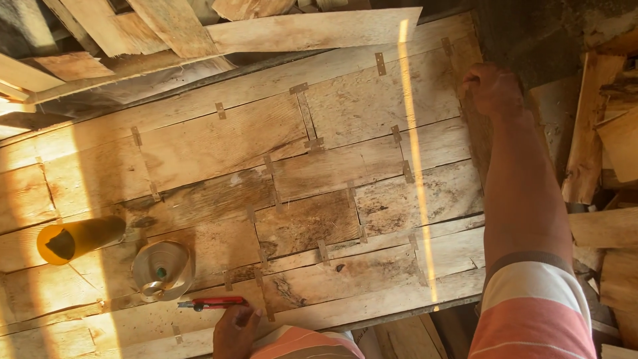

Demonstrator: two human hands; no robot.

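Two hands are working: we are gripping the patched veneer sheet's (332, 173) far right corner in our closed right hand (490, 88), our left hand (234, 329) pinching the red cutter (212, 303) at its near edge.

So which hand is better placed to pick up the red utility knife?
Probably the left hand: it rests beside the red utility knife on the patched wooden board. The right hand is at the board's far edge.
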